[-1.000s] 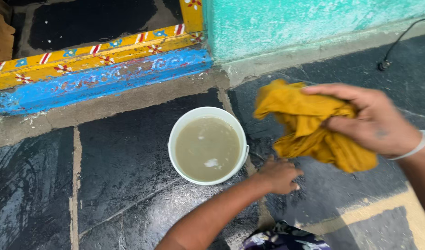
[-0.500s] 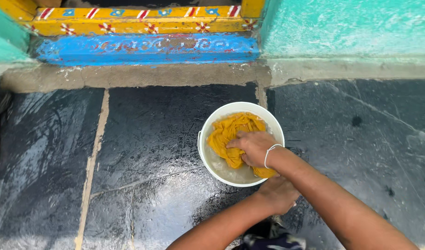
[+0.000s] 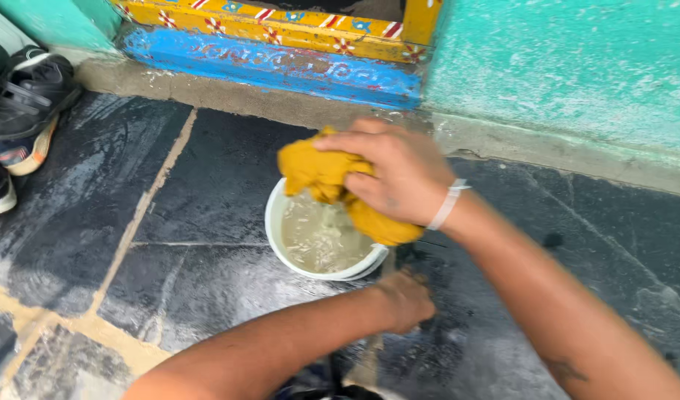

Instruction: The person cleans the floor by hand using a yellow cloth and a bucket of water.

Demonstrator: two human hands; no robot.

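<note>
My right hand point(image 3: 393, 172) grips a wet mustard-yellow cloth point(image 3: 315, 171), bunched up and lifted just above a white bucket point(image 3: 275, 221) of murky, rippling water. A white band circles that wrist. My left hand point(image 3: 407, 298) rests on the wet dark stone floor point(image 3: 207, 192) just to the right of the bucket's near rim, its fingers curled under.
A painted blue and yellow door threshold point(image 3: 281, 68) runs along the top, with a turquoise wall point(image 3: 570, 67) to its right. Dark shoes point(image 3: 18, 96) lie at the left edge. Pale joints cross the floor slabs.
My right hand has lifted the yellow cloth out of the bucket's water. The view has shifted, bringing the shoes at left into sight.
</note>
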